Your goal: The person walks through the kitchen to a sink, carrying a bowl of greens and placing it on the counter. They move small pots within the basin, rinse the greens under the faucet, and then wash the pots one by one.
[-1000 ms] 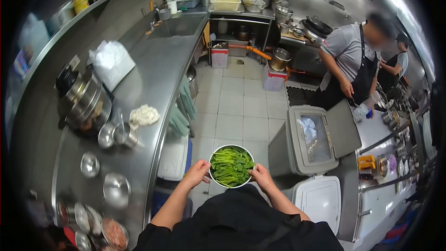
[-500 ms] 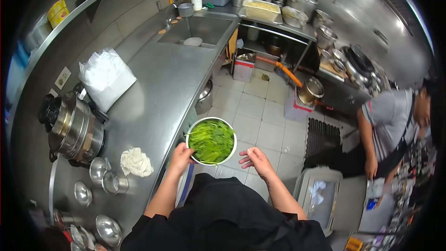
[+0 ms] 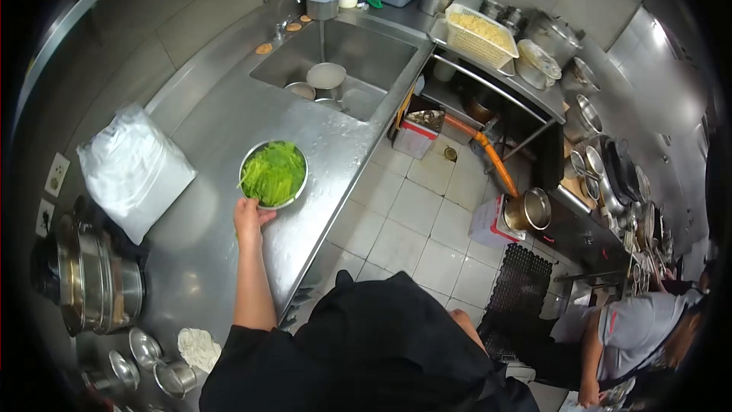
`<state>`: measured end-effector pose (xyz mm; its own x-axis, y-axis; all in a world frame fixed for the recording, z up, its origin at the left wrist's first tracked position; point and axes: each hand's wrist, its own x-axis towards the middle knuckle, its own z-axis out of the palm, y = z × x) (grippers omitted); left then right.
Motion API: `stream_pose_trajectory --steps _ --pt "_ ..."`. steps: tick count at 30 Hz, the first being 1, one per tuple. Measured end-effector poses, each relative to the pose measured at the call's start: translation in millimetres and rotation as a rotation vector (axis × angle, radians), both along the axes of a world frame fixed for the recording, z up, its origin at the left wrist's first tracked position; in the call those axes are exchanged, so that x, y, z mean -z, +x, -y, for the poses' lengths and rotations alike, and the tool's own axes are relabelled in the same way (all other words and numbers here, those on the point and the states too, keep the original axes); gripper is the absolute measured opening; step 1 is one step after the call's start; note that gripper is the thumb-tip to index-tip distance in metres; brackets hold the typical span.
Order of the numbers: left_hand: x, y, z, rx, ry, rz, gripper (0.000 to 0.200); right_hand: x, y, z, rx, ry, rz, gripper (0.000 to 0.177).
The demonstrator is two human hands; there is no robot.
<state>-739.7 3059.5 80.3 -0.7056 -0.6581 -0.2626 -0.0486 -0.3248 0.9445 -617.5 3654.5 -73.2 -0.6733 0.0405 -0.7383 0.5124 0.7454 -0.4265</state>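
A metal bowl full of green leafy vegetables rests over the steel counter, short of the sink. My left hand grips the bowl's near rim, arm stretched forward. My right hand is hidden behind my black-clad body, low in the view.
The sink with pots in it lies beyond the bowl. A white bag sits left of it, a stacked steamer pot near left. Small bowls and a cloth lie nearby. Another person stands at the lower right.
The bowl went from in front of my body, held with both hands, leftward and forward onto the counter in my left hand alone. My right hand dropped out of view.
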Motion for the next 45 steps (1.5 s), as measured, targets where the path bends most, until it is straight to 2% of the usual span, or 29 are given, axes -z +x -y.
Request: stream_pose_trajectory --steps 2,4,5,6,8,10,13,15,17,18,20,22,24,26,30,32,33,34,35,37,39,41,43,44,45 --pt "3 -36 10 -0.027 0.01 0.003 0.012 53 -5 -50 -0.097 0.066 0.052 0.035" --pt "5 -66 15 -0.111 0.056 -0.032 0.013 136 -8 -100 -0.313 0.157 0.026 0.034" --pt "9 -77 18 -0.131 0.05 -0.023 0.013 197 -2 -141 -0.527 0.209 -0.071 0.033" --pt "12 -87 20 -0.164 0.056 -0.025 0.014 200 -16 -137 -0.724 0.263 -0.204 0.033" --pt "20 -105 20 -0.229 0.054 -0.016 0.015 207 -75 -143 -0.549 0.163 0.041 0.033" --pt "22 -118 12 -0.387 0.107 -0.079 0.015 171 -153 -125 -0.35 0.099 0.204 0.033" --pt "20 -139 -7 -0.608 0.123 -0.136 0.019 150 -280 -95 -0.065 -0.042 0.355 0.034" --pt "15 -152 -26 -0.647 0.154 -0.148 0.022 136 -366 -75 0.078 -0.182 0.345 0.035" --pt "17 -166 -42 -0.608 0.23 -0.156 0.027 101 -452 -52 0.134 -0.357 0.179 0.035" --pt "15 -174 -51 -0.63 0.228 -0.143 0.027 98 -495 -48 0.103 -0.402 0.113 0.033" --pt "5 -195 -80 -0.525 0.104 -0.019 0.026 59 -573 -18 -0.009 -0.346 -0.045 0.03" --pt "-6 -218 -100 -0.539 0.083 -0.002 0.025 14 -635 24 -0.025 -0.413 -0.21 0.026" --pt "-3 -233 -105 -0.521 -0.076 0.049 0.024 -33 -682 67 -0.055 -0.564 -0.248 0.022" --pt "6 -246 -97 -0.545 -0.132 0.059 0.023 -71 -711 114 -0.138 -0.637 -0.36 0.018" --pt "19 -280 -82 -0.582 -0.288 0.066 0.021 -148 -732 208 -0.265 -0.729 -0.373 0.018" --pt "23 -294 -75 -0.59 -0.277 0.093 0.024 -168 -741 243 -0.514 -0.659 -0.427 0.019" --pt "25 -301 -71 -0.58 -0.449 0.206 0.026 -174 -744 259 -0.528 -0.657 -0.431 0.019" --pt "24 -309 -65 -0.567 -0.624 0.318 0.028 -179 -749 276 -0.618 -0.664 -0.41 0.02" --pt "23 -316 -59 -0.581 -0.626 0.308 0.028 -183 -756 295 -0.708 -0.673 -0.39 0.02" --pt "24 -328 -54 -0.542 -0.959 0.479 0.032 -179 -772 332 -0.804 -0.653 -0.348 0.02" --pt "29 -343 -54 -0.55 -0.942 0.528 0.032 -162 -792 367 -0.906 -0.617 -0.278 0.02" --pt "33 -358 -61 -0.555 -0.927 0.597 0.034 -133 -813 405 -1.175 -0.575 -0.381 0.023" --pt "37 -368 -71 -0.434 -1.203 0.88 0.038 -106 -831 446 -1.381 -0.471 -0.404 0.027" --pt "37 -372 -71 -0.432 -1.199 0.899 0.038 -84 -839 465 -1.387 -0.479 -0.388 0.027" --pt "37 -374 -69 -0.443 -1.177 0.902 0.039 -58 -847 483 -1.461 -0.44 -0.517 0.025"
